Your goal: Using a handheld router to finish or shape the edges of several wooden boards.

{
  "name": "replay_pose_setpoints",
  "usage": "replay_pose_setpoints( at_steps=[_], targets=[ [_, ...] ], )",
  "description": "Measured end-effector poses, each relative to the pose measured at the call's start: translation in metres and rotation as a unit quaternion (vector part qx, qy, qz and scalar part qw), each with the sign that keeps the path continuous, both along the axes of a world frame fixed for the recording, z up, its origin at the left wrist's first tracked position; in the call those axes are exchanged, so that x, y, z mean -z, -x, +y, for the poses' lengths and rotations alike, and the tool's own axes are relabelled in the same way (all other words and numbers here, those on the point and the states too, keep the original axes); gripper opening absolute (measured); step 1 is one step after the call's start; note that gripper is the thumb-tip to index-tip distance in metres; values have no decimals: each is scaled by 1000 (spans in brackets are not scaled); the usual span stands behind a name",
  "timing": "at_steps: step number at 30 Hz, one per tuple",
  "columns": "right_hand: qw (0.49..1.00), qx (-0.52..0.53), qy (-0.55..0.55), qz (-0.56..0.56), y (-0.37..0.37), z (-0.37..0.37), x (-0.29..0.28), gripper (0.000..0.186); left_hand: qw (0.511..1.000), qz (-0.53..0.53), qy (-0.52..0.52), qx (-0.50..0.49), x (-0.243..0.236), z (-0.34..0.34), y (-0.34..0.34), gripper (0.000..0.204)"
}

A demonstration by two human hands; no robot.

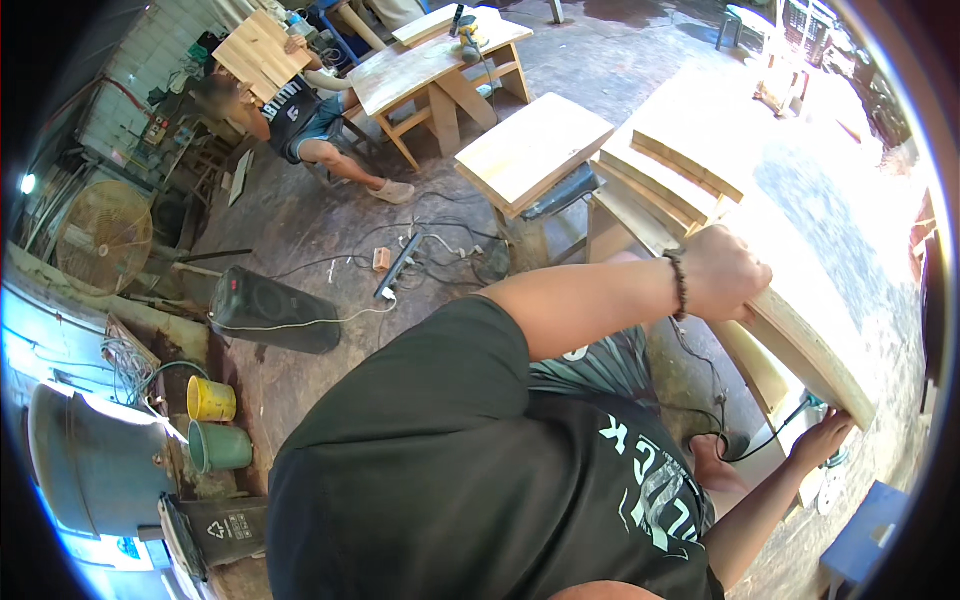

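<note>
My left hand (722, 272), with a beaded bracelet at the wrist, is closed over the upper end of a thick wooden board (812, 350). The board slants down to the right, its edge toward me. At its lower end my right hand (822, 438) grips the board's corner, fingers partly hidden. Just beyond the right hand is a teal power tool (838, 458), mostly covered, with a dark cord. Beside the left hand, several wooden pieces (665, 185) lie stacked on a work surface.
A pale wooden panel (540, 150) rests on a stand. Behind it, a seated person (300, 120) holds up another panel near a table (410, 75) with a yellow sander (470, 35). Cords and a power strip (400, 265) cross the floor. A black speaker (275, 308), fan (103, 237) and buckets (212, 400) stand left.
</note>
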State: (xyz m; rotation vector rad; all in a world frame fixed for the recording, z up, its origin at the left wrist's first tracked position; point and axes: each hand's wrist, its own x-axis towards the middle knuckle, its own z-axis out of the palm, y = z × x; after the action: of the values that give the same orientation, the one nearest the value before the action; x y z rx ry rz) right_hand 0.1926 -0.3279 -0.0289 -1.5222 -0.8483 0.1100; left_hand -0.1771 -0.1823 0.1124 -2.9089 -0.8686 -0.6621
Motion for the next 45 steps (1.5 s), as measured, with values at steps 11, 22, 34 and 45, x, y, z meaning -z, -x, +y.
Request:
replay_pose_setpoints(
  at_steps=[11,22,34,45],
  targets=[
    [988,106,-88,-65,50,13,-68,73,879,-279,371,-112,14,-53,45,49],
    [928,-174,163,285,134,-69,65,61,694,-309,621,-195,90,-46,33,50],
    [885,-154,270,347,112,-56,60,59,671,-230,659,-253,179,-27,19,51],
    [880,-195,-36,431,146,-38,-6,77,510,-450,723,-121,146,30,18,49]
  ],
)
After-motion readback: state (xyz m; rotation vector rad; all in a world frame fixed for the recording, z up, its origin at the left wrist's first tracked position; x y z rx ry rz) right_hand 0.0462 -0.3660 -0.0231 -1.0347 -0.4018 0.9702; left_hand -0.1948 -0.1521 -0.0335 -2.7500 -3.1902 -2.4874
